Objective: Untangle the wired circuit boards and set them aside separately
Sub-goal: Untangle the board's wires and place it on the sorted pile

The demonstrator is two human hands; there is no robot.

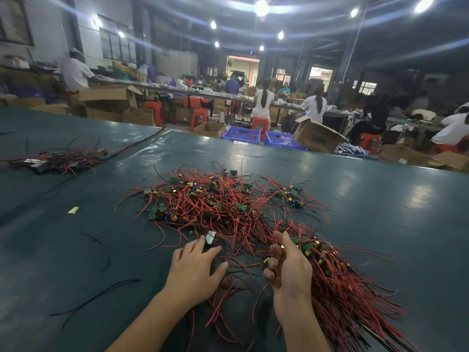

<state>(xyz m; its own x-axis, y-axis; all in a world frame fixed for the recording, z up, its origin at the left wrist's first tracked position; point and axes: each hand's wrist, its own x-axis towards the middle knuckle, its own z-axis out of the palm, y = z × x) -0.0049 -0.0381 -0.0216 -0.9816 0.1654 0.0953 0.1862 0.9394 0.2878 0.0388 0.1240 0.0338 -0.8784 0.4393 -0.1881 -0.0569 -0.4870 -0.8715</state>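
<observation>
A tangled heap of small green circuit boards with red and black wires [215, 201] lies on the dark green table [76, 250]. A sorted bundle of boards with their wires laid out together [337, 278] stretches to the right of my right hand. My left hand [195, 268] lies flat on the table with straight, spread fingers, its fingertips touching a single small board [210, 237] at the heap's near edge. My right hand [286, 268] is raised beside the bundle, its fingers curled around a board with a yellow part and its wires.
A second pile of red wires [58, 158] lies far left on the table. Loose black wires [96, 298] and a yellow scrap [73, 210] lie near left. Beyond the far edge are cardboard boxes [317, 135], blue crates [242, 134], red stools and seated workers.
</observation>
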